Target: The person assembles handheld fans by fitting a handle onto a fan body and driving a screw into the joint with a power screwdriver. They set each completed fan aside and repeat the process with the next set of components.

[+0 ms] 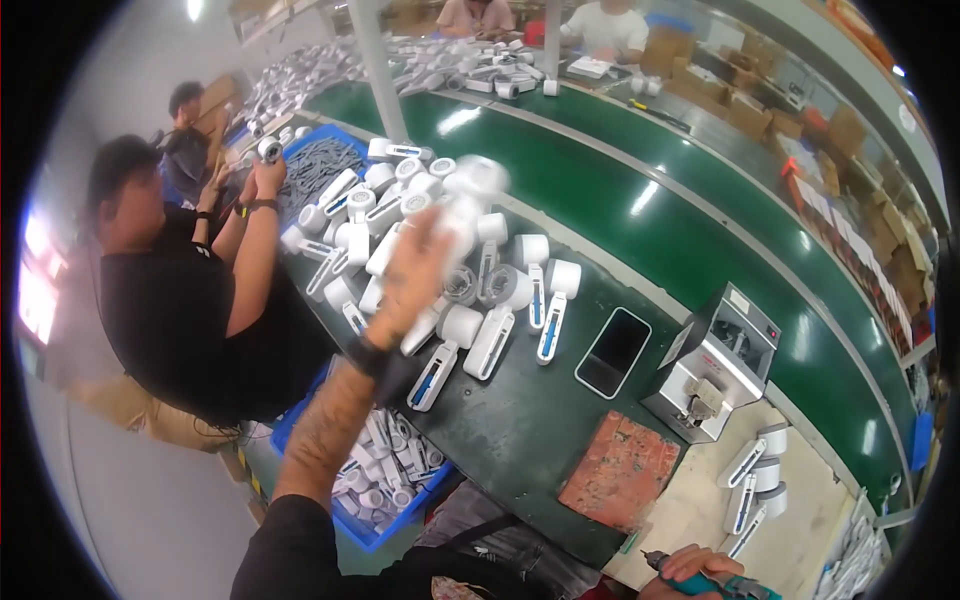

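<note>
My left hand (418, 262) reaches over a pile on the green bench, smeared by motion. At its fingers is a blurred white plastic housing (476, 180) with a round head, which it appears to grip. Around and below it lie several similar white housings (491, 342), each a round head on a flat handle with a blue strip in a slot. My right hand (700, 566) is at the bottom right edge, closed around a teal power screwdriver (738, 588) whose dark bit points left. The screwdriver's lower part is cut off by the frame.
A phone (614, 352), a silver-grey machine (715, 365) and a worn red board (620, 470) sit to the right. Several housings (768, 472) rest on a pale board. A blue crate (375, 535) stands below the bench. A co-worker (190, 290) works at left; a green conveyor (620, 190) runs behind.
</note>
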{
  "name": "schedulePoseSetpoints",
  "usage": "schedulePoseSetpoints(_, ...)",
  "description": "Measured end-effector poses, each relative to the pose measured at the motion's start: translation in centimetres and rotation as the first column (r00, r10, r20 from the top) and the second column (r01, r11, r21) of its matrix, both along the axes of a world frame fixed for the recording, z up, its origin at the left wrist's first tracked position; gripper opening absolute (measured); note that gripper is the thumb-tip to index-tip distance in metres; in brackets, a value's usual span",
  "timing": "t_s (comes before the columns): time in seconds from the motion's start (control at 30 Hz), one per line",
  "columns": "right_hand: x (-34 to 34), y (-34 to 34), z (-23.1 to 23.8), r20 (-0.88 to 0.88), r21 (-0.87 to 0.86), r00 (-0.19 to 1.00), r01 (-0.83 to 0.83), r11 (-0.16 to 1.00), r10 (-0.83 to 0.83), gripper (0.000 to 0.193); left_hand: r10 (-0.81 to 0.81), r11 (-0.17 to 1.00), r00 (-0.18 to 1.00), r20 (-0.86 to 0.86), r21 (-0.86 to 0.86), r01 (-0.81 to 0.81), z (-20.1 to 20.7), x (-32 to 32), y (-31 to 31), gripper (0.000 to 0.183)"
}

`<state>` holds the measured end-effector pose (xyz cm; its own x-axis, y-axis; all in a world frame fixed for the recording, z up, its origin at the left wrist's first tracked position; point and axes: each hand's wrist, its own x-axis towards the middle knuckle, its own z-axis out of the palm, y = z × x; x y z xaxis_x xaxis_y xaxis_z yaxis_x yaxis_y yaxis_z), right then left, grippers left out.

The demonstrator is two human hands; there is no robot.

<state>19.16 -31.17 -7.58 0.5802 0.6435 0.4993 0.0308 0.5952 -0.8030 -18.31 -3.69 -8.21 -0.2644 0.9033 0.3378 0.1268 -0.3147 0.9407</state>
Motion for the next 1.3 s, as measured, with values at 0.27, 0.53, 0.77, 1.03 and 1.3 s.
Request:
schedulePoseSetpoints(0.27,2.0,0.1,-1.6,-0.018,-0.148,1.000,0.013,0.989,-0.016,0.063,0.624,0.763,0.464,-0.629,0.618,-0.189,2.1,0.0,5.3,0.034)
schedulePoseSetpoints(0.53,2.9,-2.2,-0.5,0.002,-0.244,0.998,-0.066,0.968,0.069,0.063,-0.475,0.585,0.531,-0.702,0.199,0.786,1.9,33.8,-9.9,0.028)
schedulePoseSetpoints(0.77,3.3,-4.9,-1.8,-0.139,-0.168,0.983,-0.144,0.975,0.122,0.059,-0.414,0.662,0.300,-0.860,-0.058,0.748,-4.1,44.9,-8.3,0.045)
schedulePoseSetpoints(1.03,6.3,-3.4,-1.6,0.082,-0.316,0.995,0.075,0.946,-0.051,0.066,-0.524,0.697,0.446,-0.726,-0.064,0.714,-1.3,41.8,-9.7,0.029)
schedulePoseSetpoints(1.3,7.7,0.7,-3.5,0.125,-0.378,0.991,0.088,0.922,-0.044,0.065,-0.786,0.593,0.405,-0.468,-0.385,0.707,2.3,29.8,-13.6,0.023)
